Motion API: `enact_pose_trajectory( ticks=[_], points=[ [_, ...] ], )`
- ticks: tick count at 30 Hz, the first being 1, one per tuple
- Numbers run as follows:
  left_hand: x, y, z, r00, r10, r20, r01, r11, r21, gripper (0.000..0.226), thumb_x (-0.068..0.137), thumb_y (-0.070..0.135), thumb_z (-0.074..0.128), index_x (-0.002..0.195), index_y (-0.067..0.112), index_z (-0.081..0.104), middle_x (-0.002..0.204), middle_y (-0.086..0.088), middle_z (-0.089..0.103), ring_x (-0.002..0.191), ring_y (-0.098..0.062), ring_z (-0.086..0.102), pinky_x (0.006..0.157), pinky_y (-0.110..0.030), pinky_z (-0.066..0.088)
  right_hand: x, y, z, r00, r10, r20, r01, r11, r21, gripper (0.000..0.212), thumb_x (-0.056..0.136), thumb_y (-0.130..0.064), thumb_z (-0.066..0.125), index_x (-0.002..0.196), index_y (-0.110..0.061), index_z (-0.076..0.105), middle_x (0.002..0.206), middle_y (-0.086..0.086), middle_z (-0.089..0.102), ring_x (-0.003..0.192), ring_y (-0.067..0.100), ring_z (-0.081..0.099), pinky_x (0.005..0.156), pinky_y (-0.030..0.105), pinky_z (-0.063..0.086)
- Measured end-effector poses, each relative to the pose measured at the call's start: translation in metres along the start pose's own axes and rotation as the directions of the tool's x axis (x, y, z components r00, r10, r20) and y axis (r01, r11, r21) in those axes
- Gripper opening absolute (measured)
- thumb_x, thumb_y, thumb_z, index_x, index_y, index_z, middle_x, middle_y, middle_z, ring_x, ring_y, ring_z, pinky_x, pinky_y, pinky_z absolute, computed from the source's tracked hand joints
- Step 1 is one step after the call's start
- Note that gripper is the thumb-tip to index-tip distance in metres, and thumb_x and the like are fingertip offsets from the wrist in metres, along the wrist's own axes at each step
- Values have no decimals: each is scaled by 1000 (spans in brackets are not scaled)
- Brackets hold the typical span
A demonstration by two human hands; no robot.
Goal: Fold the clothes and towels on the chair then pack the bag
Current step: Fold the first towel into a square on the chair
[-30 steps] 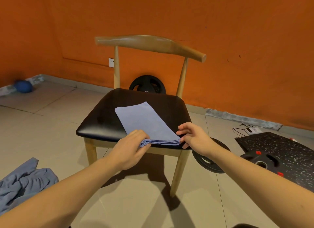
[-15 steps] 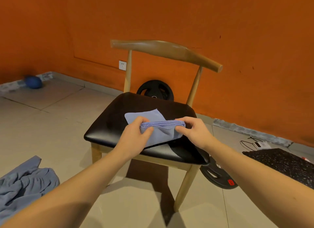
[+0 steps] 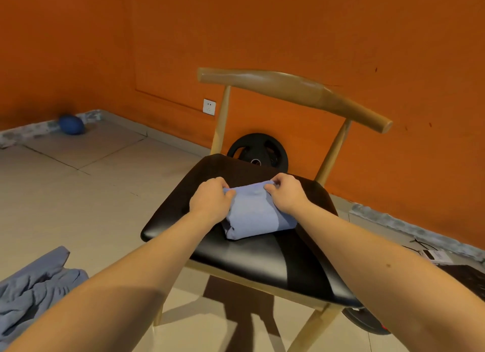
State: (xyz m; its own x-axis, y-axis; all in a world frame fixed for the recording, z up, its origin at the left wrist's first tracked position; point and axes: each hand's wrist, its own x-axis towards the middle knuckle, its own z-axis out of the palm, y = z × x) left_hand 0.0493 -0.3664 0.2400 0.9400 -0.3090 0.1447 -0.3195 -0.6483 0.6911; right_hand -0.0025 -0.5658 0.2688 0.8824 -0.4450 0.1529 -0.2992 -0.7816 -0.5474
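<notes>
Orange wall (image 3: pixel 315 23), weight plate (image 3: pixel 262 141) behind chair (image 3: pixel 288 89)

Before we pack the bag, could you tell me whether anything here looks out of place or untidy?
Yes: a crumpled blue-grey cloth lies in a heap on the floor at lower left, apart from the chair, unfolded. The folded towel sits on its seat, pinched at its far corners by the left hand and right hand.

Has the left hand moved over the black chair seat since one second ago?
Yes. The left hand went from the front edge of the black padded chair seat toward the curved wooden backrest, pinching the light blue towel.
</notes>
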Motion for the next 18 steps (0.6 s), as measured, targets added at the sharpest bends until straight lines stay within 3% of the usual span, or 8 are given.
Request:
enact_pose_trajectory(
  ticks=[2, 8, 10, 12, 15, 18],
  points=[
    [5, -3, 2, 1000, -2, 1, 2, 1000, 17, 11, 99, 35, 61, 97, 24, 61, 88, 4, 61, 81, -16, 59, 65, -33, 48, 4, 2, 11, 998, 63, -25, -64, 997, -41, 14, 102, -28, 60, 110, -17, 65, 96, 3, 67, 79, 13, 59, 71, 30, 47],
    [18, -7, -3, 996, -66, 59, 70, 996, -57, 14, 93, 32, 71, 102, 23, 64, 101, 2, 65, 90, -17, 61, 82, -40, 55, 8, 7, 26, 992, 128, -19, -129, 972, -197, 24, 101, -34, 60, 116, -18, 70, 99, 2, 69, 87, 18, 63, 69, 30, 47],
    [16, -2, -7, 1000, -1, -7, 1, 1000, -18, 23, 94, 34, 69, 114, 22, 65, 116, 1, 62, 106, -19, 58, 89, -42, 54, 10, 9, 30, 989, 146, -10, -145, 969, -201, 26, 102, -35, 60, 118, -17, 70, 99, 2, 69, 88, 19, 64, 72, 31, 51],
    [6, 11, -8, 986, 155, -64, -152, 987, 45, 32, 97, 38, 63, 124, 20, 65, 124, 0, 60, 118, -20, 53, 96, -43, 51, 12, 9, 33, 987, 162, -9, -160, 968, -193, 26, 101, -36, 61, 118, -18, 69, 97, 2, 69, 88, 19, 65, 74, 33, 55],
    [-12, 26, 5, 948, 290, 130, -315, 912, 261, 50, 102, 52, 45, 135, 17, 59, 134, -2, 59, 125, -21, 51, 108, -42, 43, 14, 11, 37, 985, 174, -2, -171, 967, -189, 26, 100, -37, 60, 116, -18, 69, 96, 2, 69, 87, 20, 66, 73, 34, 55],
    [-18, 19, 19, 929, 197, 314, -330, 825, 459, 64, 106, 56, 25, 154, 15, 40, 160, -8, 38, 150, -27, 29, 126, -46, 17, 10, 11, 34, 988, 150, -46, -156, 975, -155, 29, 102, -38, 58, 121, -19, 66, 103, 1, 68, 92, 19, 65, 75, 34, 54]
  ],
)
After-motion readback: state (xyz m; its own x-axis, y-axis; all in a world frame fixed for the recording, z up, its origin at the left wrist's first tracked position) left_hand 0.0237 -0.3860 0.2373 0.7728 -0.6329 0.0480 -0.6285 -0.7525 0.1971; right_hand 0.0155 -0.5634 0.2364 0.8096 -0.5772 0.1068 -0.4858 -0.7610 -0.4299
